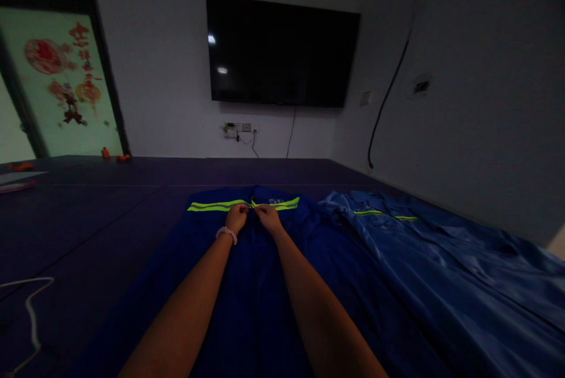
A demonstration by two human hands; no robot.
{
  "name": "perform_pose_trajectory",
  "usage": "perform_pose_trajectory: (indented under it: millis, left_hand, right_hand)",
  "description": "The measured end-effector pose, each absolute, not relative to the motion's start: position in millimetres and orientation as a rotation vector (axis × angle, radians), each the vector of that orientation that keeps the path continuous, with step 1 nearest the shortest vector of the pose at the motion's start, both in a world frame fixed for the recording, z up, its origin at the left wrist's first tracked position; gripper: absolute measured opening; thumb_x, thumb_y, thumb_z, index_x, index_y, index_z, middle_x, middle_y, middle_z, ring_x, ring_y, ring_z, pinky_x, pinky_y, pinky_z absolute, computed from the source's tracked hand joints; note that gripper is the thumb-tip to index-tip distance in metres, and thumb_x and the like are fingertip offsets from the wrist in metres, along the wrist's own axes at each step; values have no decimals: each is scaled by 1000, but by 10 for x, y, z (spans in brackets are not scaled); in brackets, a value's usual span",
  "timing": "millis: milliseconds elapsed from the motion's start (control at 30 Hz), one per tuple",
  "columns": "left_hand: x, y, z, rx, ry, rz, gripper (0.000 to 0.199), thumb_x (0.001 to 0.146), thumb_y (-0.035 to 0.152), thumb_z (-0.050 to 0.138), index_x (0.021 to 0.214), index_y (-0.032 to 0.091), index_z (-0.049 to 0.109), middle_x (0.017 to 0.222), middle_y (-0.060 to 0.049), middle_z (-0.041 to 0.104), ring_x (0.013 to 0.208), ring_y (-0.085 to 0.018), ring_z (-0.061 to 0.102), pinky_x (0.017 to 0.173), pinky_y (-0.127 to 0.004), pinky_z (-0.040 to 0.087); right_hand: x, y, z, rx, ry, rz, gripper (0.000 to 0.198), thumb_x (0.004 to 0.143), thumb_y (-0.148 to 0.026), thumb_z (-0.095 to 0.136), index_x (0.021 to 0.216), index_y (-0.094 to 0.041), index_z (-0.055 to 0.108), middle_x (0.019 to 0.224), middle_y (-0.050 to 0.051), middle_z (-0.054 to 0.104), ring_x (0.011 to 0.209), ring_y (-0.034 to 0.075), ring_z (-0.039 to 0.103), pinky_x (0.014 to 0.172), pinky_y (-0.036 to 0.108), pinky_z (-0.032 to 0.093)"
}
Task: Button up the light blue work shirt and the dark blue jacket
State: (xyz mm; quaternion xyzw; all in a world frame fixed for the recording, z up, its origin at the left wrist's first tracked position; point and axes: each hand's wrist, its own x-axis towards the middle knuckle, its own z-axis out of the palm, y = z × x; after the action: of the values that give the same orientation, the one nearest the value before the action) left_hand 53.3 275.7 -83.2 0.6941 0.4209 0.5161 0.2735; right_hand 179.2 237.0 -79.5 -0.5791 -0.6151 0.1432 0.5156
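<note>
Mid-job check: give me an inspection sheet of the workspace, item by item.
Surface: dark purple surface, reaching back toward the wall.
Job's things: blue garment lying spread out, yellow-green stripes across it; lighter-blue garment beside it, to the right, also striped.
Clutter: small orange items near the door; pale flat item at the left edge, too dim to identify.
Grips: left grip, wearing a pale band at the wrist, and right grip, both at the blue garment's front; exact hold too small to tell.
Cables: white cable at lower left; black cord on the right; thin cords below the television.
Surroundings: television mounted, screen dark; door bears red decorations.
</note>
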Motion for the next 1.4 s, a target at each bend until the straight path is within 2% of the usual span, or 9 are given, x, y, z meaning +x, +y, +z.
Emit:
perform_pose_trajectory:
  millis: [100, 267, 633, 967, 1233, 1400]
  left_hand:
    - [533, 2763, -836, 1862, 1119, 1400, 16, 67, 8, 50, 72, 16, 64, 68, -1, 62, 72, -14, 58, 72, -27, 45]
    - [535, 2756, -835, 1853, 1111, 1409, 19, 66, 7, 48, 71, 16, 64, 68, -1, 62, 71, -14, 58, 72, -27, 45]
    - [532, 2709, -772, 1834, 1130, 1389, 18, 67, 13, 45, 67, 17, 63, 67, -1, 61, 72, -15, 56, 69, -26, 43]
    - [534, 2682, -742, 1808, 1140, 1367, 17, 68, 17, 44, 63, 18, 60, 62, 1, 58, 65, -13, 55, 62, -24, 41]
    - [526, 2618, -700, 1781, 1114, 1347, 17, 68, 22, 45, 57, 18, 57, 51, 3, 51, 52, -11, 49, 52, -23, 36]
    - [524, 2573, -670, 1796, 1089, 1341, 17, 69, 24, 45, 61, 17, 58, 51, 4, 52, 51, -11, 50, 52, -23, 38]
  right_hand:
    - [1776, 2343, -771, -1419, -1491, 313, 20, 75, -20, 49, 76, -17, 69, 74, 3, 68, 69, 15, 61, 62, 21, 43]
    - [1749, 2302, -738, -1485, -1508, 265, 19, 71, -13, 51, 78, -17, 68, 72, 3, 67, 67, 14, 60, 60, 21, 42]
    - [1697, 2229, -673, -1556, -1540, 211, 8, 71, -19, 57, 76, -19, 64, 72, 1, 66, 68, 13, 60, 60, 20, 40]
    - [1708, 2234, -687, -1567, -1574, 201, 11, 74, -20, 56, 82, -20, 65, 76, 2, 67, 71, 14, 60, 62, 21, 41]
    - [1712, 2221, -679, -1556, -1588, 196, 11, 75, -20, 56, 81, -19, 65, 73, 2, 66, 69, 14, 60, 62, 21, 40]
    - [1717, 2210, -663, -1557, -1587, 180, 11, 76, -19, 55, 82, -18, 64, 72, 2, 66, 67, 13, 59, 60, 21, 39]
